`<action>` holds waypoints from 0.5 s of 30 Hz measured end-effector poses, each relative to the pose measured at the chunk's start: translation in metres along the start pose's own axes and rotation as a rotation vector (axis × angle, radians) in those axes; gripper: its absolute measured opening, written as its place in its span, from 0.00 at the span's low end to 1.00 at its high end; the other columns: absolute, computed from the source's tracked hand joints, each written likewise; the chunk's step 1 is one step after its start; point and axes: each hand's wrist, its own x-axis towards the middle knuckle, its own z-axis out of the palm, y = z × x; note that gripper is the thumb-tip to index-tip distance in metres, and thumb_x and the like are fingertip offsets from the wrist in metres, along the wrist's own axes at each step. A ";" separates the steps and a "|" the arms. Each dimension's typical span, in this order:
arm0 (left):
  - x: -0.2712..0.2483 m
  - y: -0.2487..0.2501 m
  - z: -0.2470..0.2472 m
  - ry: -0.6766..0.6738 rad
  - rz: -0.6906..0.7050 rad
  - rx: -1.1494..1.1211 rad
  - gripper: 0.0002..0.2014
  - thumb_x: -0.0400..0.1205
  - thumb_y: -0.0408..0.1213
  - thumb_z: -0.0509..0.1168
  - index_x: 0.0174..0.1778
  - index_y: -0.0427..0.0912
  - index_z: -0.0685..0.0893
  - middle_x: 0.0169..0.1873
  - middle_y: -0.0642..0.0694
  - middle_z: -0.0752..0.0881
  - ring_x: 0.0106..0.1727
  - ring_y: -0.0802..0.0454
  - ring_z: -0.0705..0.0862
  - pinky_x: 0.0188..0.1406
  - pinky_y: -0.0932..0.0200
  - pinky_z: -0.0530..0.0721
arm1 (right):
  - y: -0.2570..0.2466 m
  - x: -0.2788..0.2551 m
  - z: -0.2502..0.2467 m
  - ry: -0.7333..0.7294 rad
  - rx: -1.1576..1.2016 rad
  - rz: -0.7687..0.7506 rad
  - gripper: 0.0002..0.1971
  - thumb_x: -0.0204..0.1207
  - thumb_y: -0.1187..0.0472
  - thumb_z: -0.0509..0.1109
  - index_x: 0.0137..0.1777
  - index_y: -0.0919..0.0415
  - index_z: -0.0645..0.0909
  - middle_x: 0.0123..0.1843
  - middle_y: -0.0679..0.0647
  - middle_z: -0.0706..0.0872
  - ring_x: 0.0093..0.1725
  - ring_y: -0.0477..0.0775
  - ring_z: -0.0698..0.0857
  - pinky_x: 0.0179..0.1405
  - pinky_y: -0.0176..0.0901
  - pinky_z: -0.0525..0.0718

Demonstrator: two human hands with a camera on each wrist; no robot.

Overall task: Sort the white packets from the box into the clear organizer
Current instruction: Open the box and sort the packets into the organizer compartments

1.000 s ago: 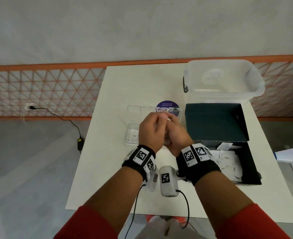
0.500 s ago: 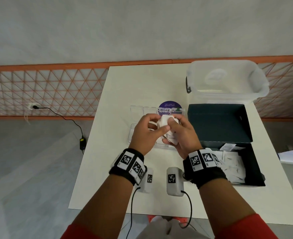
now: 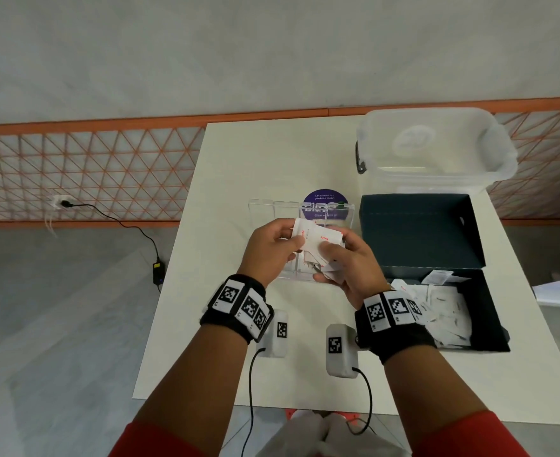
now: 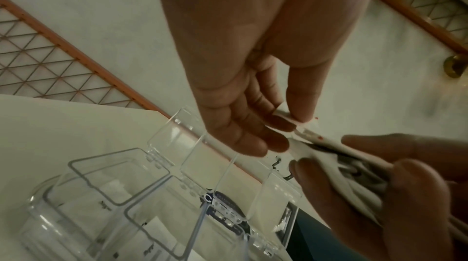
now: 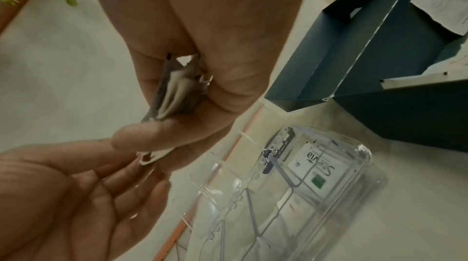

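Both hands meet above the clear organizer [image 3: 273, 206], whose lids stand open. My right hand [image 3: 344, 258] grips a fanned bundle of white packets [image 3: 329, 272], also seen in the right wrist view as a bundle of packets [image 5: 174, 93]. My left hand [image 3: 272, 249] pinches the top white packet [image 3: 308, 237] with red print between thumb and fingers; the left wrist view shows that pinched packet [image 4: 306, 131]. The organizer [image 5: 316, 175] holds a few packets in its compartments. The dark box [image 3: 470, 291] at right holds several loose white packets [image 3: 443, 308].
A large translucent lidded bin [image 3: 433, 150] stands at the table's back right. A purple round label [image 3: 326, 201] lies behind the organizer. The box's raised lid [image 3: 417, 229] stands beside my right hand. A cable and charger [image 3: 156, 272] lie on the floor at left.
The hands have drawn slightly apart from a clasped position. The packets are now fanned out and visible, with my left hand pinching the top one.
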 end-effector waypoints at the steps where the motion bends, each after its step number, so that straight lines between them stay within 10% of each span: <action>1: 0.001 -0.001 -0.001 0.014 -0.001 0.009 0.13 0.79 0.31 0.69 0.44 0.58 0.87 0.37 0.58 0.90 0.39 0.58 0.89 0.39 0.63 0.87 | 0.000 0.001 -0.002 0.007 -0.001 0.005 0.14 0.80 0.69 0.69 0.62 0.56 0.83 0.57 0.60 0.89 0.47 0.60 0.93 0.36 0.49 0.88; 9: 0.015 -0.016 -0.001 0.146 -0.095 0.002 0.09 0.79 0.33 0.67 0.37 0.51 0.87 0.33 0.51 0.91 0.36 0.48 0.91 0.37 0.58 0.89 | -0.008 0.008 -0.026 0.110 0.041 -0.022 0.11 0.80 0.69 0.69 0.55 0.54 0.85 0.46 0.53 0.92 0.41 0.53 0.93 0.30 0.45 0.88; 15: 0.024 -0.024 0.002 0.082 -0.118 0.048 0.14 0.77 0.30 0.68 0.57 0.47 0.84 0.38 0.49 0.90 0.36 0.50 0.91 0.41 0.58 0.89 | -0.007 0.014 -0.035 0.145 0.023 -0.011 0.10 0.79 0.68 0.71 0.56 0.54 0.84 0.45 0.51 0.93 0.43 0.54 0.93 0.33 0.48 0.89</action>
